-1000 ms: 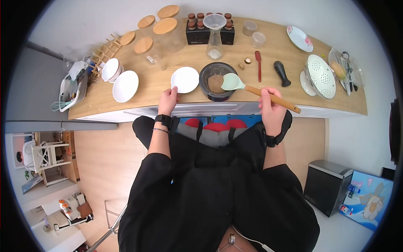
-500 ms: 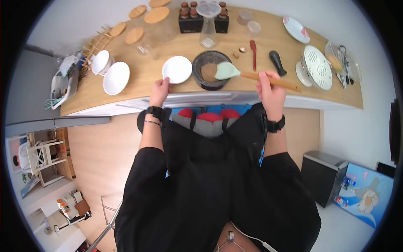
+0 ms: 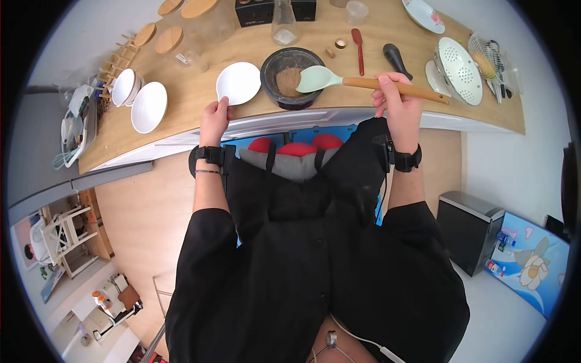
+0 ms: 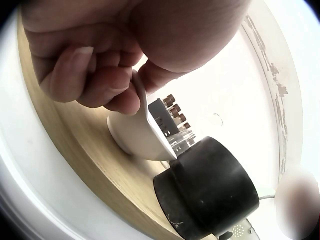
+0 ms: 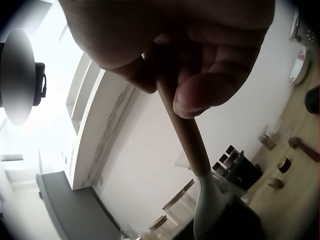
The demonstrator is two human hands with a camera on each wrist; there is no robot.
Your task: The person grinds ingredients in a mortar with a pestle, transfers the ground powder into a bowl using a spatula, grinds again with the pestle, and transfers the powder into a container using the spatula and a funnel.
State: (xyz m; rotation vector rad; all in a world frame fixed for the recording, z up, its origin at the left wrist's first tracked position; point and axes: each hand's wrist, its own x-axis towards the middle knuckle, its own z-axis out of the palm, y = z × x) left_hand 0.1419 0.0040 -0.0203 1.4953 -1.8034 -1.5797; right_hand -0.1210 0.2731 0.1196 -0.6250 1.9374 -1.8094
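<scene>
My left hand (image 3: 216, 118) pinches the near rim of a small white bowl (image 3: 238, 83), with the thumb on top, at the counter's front edge. In the left wrist view, the bowl's wall (image 4: 142, 137) shows below the curled fingers (image 4: 107, 82). To its right is a black mortar (image 3: 272, 62) with brown powder (image 3: 288, 80) inside. My right hand (image 3: 399, 109) grips the wooden handle (image 3: 363, 83) of a pale green spoon (image 3: 318, 78). The spoon's head is over the mortar, its tip overlapping the powder in the head view.
Behind the mortar stands a glass flask (image 3: 284, 27). A red spatula (image 3: 358, 51), a black pestle (image 3: 396, 62) and a white colander (image 3: 458, 69) lie to the right. White bowls (image 3: 149, 107), a wooden rack (image 3: 118, 63) and wood-lidded jars (image 3: 169, 40) stand at the left.
The head view has tilted, so the counter sits higher in it. The spoon's handle now appears more level, with the right hand raised nearer the camera. The left hand keeps its pinch on the bowl.
</scene>
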